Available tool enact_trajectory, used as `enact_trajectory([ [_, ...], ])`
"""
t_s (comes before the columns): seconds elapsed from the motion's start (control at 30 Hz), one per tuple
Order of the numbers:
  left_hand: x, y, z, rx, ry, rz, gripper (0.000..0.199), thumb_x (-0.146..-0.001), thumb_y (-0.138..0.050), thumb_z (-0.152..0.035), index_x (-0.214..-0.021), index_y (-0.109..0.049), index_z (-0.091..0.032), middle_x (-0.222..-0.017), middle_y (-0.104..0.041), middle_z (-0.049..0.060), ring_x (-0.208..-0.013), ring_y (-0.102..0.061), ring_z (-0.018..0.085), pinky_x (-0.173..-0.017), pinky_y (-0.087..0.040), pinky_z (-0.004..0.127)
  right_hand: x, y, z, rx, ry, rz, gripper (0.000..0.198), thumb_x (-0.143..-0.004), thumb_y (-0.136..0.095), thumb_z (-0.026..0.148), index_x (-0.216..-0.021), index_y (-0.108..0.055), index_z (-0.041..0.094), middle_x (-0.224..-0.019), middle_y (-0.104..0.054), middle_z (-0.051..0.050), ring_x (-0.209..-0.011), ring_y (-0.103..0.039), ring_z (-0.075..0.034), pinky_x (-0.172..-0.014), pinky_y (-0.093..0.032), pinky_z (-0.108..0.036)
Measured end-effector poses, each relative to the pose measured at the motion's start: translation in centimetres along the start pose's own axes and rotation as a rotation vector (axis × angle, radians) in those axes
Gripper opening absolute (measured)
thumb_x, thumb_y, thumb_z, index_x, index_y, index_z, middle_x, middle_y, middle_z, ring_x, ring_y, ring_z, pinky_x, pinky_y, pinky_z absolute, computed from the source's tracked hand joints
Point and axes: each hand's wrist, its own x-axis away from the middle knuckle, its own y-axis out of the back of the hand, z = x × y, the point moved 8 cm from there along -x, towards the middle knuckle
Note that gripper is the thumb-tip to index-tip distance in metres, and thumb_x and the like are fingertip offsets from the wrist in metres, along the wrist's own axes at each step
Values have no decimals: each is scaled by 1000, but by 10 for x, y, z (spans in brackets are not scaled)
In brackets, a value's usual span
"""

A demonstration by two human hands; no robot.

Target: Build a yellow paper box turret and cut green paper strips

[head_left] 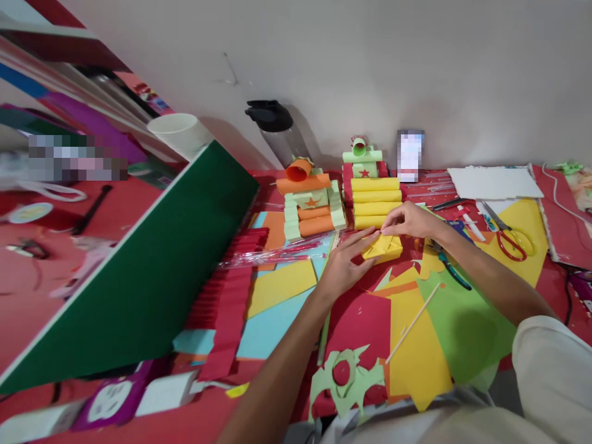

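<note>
A small folded yellow paper piece (386, 250), boxy with creased flaps on top, is between my hands on the red table. My left hand (345, 264) holds its left side, fingers along the top edge and thumb at the front. Bent over its far edge, the fingertips of my right hand (411, 220) pinch the paper. Just behind stands a paper model with yellow rolls (377, 192), a red star and a green roll on top. To its left is a similar paper model with orange rolls (314, 223) and pale green sides.
Red-handled scissors (511, 245), pliers (456, 274) and a wooden stick (414, 322) lie to the right among coloured sheets. Green paper scraps (346, 376) are at the front. A green board (152, 271) leans at left. A bottle (282, 132) and a phone (411, 155) stand by the wall.
</note>
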Motion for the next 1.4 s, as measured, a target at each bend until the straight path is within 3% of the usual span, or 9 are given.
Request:
enact_trajectory([
  [0.17, -1, 0, 1, 32, 35, 17, 48, -93, -75, -39, -140, -69, -27, -147, -67, 9, -134, -66, 29, -115, -55, 46, 6, 5, 7, 45, 51, -27, 29, -84, -73, 40, -92, -83, 14, -84, -79, -7, -72, -66, -17, -64, -46, -27],
  [0.3, 0, -1, 4, 61, 95, -10, 48, -91, -75, -39, -137, -68, -24, -139, -72, 9, -130, -68, 28, -113, -56, 47, 25, 9, 16, 162, 225, -78, 28, -98, -63, 38, -104, -83, 20, -104, -82, -9, -92, -73, -21, -80, -53, -32],
  [0.47, 1, -2, 6, 85, 161, -12, 42, -90, -76, -38, -128, -67, -22, -134, -73, 10, -124, -71, 28, -103, -61, 43, 49, 1, 13, 299, 491, -27, 39, -108, -50, 44, -129, -76, 24, -128, -77, -12, -119, -69, -25, -104, -51, -43],
  [0.63, 0, 0, 2, 52, 76, -8, 35, -93, -74, -41, -122, -67, -23, -132, -74, 11, -123, -71, 28, -107, -58, 45, 55, -7, 13, 415, 611, -12, 47, -108, -47, 53, -134, -73, 24, -143, -67, -15, -128, -61, -30, -109, -47, -51],
  [0.9, 0, -2, 5, 62, 92, 15, 34, -92, -73, -35, -123, -65, -23, -129, -73, 10, -121, -71, 27, -102, -59, 42, 58, -21, 32, 535, 662, -6, 38, -105, -54, 47, -127, -77, 26, -147, -64, -14, -132, -54, -32, -113, -42, -55],
  [1.27, -2, -3, 4, 111, 153, 24, 32, -89, -73, -31, -119, -63, -24, -131, -73, 9, -122, -70, 27, -103, -59, 42, 72, -30, 32, 763, 635, -35, 48, -102, -55, 59, -133, -73, 27, -145, -66, -14, -131, -53, -33, -113, -39, -56],
  [1.33, -2, -2, 5, 140, 183, 16, 32, -89, -74, -34, -117, -61, -24, -133, -72, 9, -123, -70, 27, -103, -59, 42, 71, -24, 36, 683, 590, -119, 43, -104, -53, 56, -127, -76, 27, -134, -72, -13, -124, -58, -32, -110, -41, -54],
  [1.4, -1, -2, 6, 169, 192, 11, 33, -88, -75, -38, -114, -60, -24, -134, -72, 10, -126, -69, 28, -104, -59, 44, 65, -6, 34, 521, 454, -284, 39, -106, -51, 50, -118, -78, 25, -117, -77, -12, -111, -64, -29, -104, -47, -48],
])
